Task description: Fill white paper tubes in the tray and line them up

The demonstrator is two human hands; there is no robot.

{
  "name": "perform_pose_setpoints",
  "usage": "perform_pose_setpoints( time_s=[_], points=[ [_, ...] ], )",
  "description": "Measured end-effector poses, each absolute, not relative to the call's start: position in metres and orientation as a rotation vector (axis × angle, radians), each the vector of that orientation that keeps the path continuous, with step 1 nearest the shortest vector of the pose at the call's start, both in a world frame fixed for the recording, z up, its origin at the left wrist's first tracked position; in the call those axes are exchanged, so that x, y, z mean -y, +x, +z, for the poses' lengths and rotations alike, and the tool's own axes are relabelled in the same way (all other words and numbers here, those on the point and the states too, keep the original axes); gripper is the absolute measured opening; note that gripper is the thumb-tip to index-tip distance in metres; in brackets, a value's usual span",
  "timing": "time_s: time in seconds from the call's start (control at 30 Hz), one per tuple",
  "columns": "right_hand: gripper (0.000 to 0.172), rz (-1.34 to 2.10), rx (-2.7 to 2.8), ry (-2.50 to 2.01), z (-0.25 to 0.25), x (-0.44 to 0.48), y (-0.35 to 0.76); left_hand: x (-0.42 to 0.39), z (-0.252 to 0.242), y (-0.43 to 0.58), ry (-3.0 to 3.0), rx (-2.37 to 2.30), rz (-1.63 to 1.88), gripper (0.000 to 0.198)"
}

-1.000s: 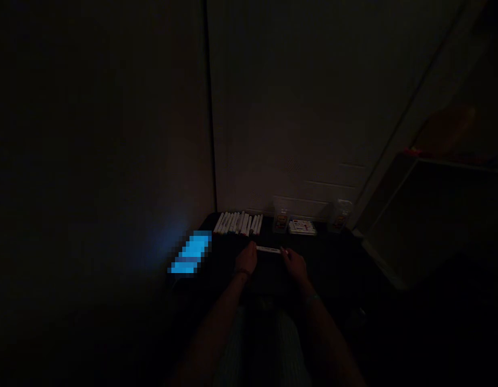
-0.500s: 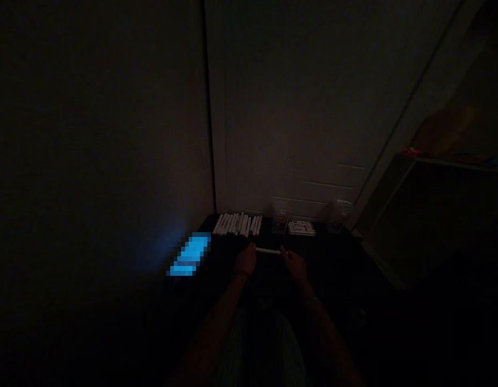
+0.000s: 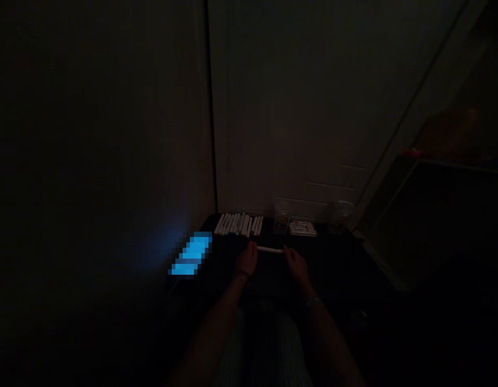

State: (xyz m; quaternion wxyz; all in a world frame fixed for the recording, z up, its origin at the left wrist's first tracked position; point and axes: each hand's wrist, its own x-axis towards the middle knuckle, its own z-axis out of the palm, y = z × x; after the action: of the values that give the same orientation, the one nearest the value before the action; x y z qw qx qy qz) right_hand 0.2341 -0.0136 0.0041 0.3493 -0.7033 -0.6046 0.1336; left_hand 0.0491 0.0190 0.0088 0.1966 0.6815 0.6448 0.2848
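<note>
A white marker (image 3: 270,249) lies crosswise between my two hands, above the dark tabletop. My left hand (image 3: 247,259) is closed on its left end. At the opposite end my right hand (image 3: 296,263) pinches the marker with its fingertips. Dim light hides the finer finger positions. Just beyond my left hand, a row of several white markers (image 3: 239,224) lies side by side. A small stack of white markers (image 3: 302,228) sits farther right, past my right hand.
One clear plastic case (image 3: 281,221) stands by the wall, between the row and the stack. Another clear case (image 3: 343,216) is at the back right. A glowing blurred screen (image 3: 191,255) rests at the table's left edge. Walls close off the left and back.
My right hand has shifted slightly to the right, and a little more of the marker shows between the hands. The left hand keeps its grip. The view has moved marginally.
</note>
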Motion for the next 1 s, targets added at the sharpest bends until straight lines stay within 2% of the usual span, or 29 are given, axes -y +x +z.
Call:
perform_pose_setpoints(
  time_s=[0.43, 1.0],
  points=[
    [0.034, 0.370, 1.659, -1.766, 0.001, 0.011, 0.237, -0.029, -0.001, 0.046, 1.822, -1.794, 0.897, 0.033],
    [0.056, 0.329, 1.569, -1.834, -0.004, 0.009, 0.237, -0.028, -0.004, 0.048, 1.866, -1.798, 0.920, 0.032]
  ],
)
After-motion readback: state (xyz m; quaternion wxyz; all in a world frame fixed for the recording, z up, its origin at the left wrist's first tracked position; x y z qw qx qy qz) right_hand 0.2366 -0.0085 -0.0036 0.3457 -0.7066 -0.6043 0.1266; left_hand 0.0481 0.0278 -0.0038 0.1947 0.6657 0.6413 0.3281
